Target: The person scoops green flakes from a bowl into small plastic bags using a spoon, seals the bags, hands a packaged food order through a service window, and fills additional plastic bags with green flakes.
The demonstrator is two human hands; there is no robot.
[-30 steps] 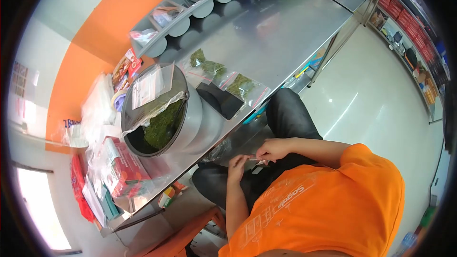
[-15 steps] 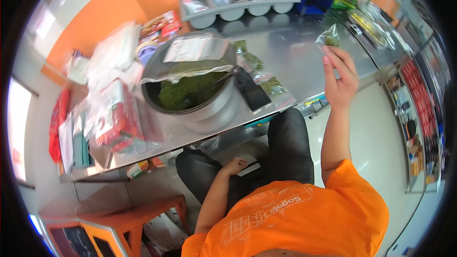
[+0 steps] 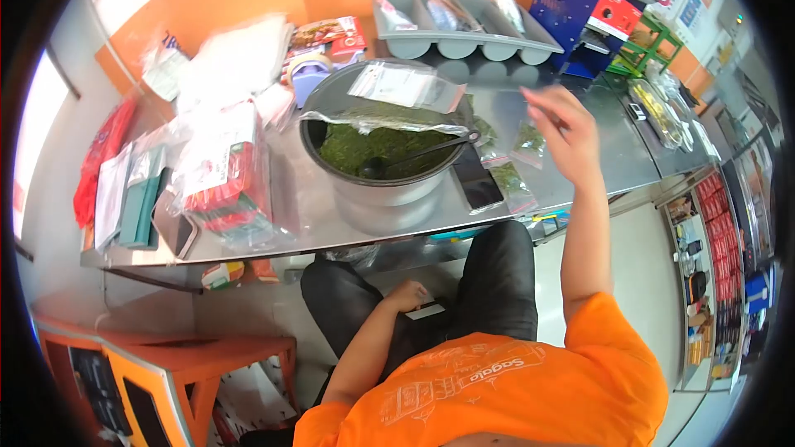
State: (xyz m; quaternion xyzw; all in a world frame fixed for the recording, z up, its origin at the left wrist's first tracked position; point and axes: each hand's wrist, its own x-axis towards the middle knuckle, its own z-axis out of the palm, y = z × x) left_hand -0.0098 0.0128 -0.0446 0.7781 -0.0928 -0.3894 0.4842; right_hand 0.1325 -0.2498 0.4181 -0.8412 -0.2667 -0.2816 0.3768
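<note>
My right hand (image 3: 567, 128) is raised over the steel table, fingers loosely apart and holding nothing. Just left of it, a small clear bag of green flakes (image 3: 528, 145) lies on the table near similar bags (image 3: 512, 182). My left hand (image 3: 406, 295) rests on my lap, fingers curled at a white flat piece (image 3: 426, 311) whose kind I cannot make out. A large metal pot (image 3: 385, 203) holds green flakes (image 3: 356, 145) and a black ladle (image 3: 414, 155). Clear packets (image 3: 406, 85) lie across its back part. Beside the pot is a black phone (image 3: 478, 182).
Red packages in clear plastic (image 3: 224, 165) and a green-and-white stack (image 3: 145, 194) stand on the left. A purple tape dispenser (image 3: 309, 79) sits behind the pot. Along the back is a grey compartment tray (image 3: 468, 33). An orange stool (image 3: 182, 356) stands lower left.
My right hand has moved left and let go of the small bag, which now lies on the table by the others. The head view has shifted; my left hand stays on my lap.
</note>
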